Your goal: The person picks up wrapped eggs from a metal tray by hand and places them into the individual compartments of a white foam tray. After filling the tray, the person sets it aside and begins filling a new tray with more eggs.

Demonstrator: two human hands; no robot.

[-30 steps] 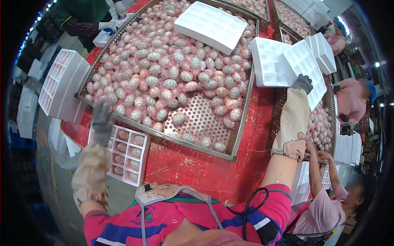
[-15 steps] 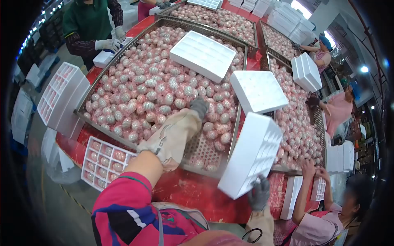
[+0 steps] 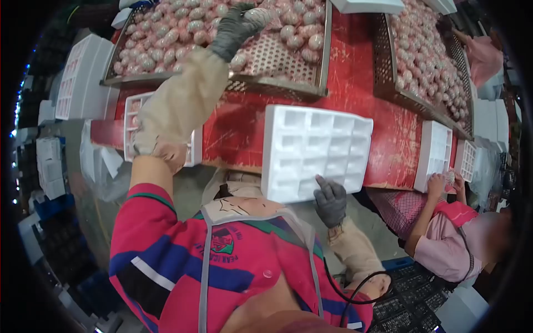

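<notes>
My left hand, in a dark grey glove, is over the near side of a perforated metal bin. Its fingers are closed on a wrapped egg with a silvery, pink-tinged covering. Many similar eggs fill the bin behind it. With my right hand, gloved too, I grip the near edge of a white foam tray. Its compartments face up toward me, and they hold nothing. The tray lies tilted at the red table's edge.
The red table bears a second egg bin on the right. Left of me, a partly filled tray lies under my left forearm, near stacked foam trays. On the right, a co-worker handles another white tray.
My view has tipped down. The foam tray by my right hand has turned from standing on its side to compartments up. My left hand has come up from among the eggs with one.
</notes>
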